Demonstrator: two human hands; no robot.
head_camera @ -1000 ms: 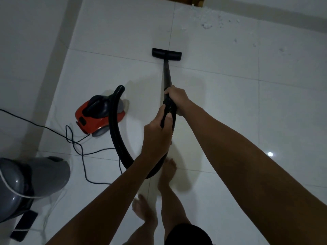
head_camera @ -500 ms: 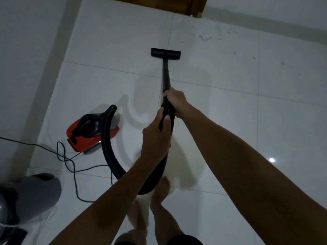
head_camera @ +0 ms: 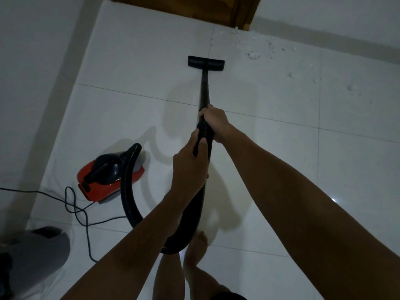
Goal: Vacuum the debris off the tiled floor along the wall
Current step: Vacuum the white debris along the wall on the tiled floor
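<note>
hose (head_camera: 129, 198): part hidden behind forearms | grey bin (head_camera: 39, 252): cut by left edge, blurred

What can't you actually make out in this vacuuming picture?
Head view only:
- Power cord: runs off the left edge; its plug is unseen.
- Hose: its lower loop passes behind the left forearm.
- Grey object: cut off at the bottom-left corner; unidentifiable.
- Debris: white bits, too small to identify.
- Wand: left hand and right hand cover the grip.
</note>
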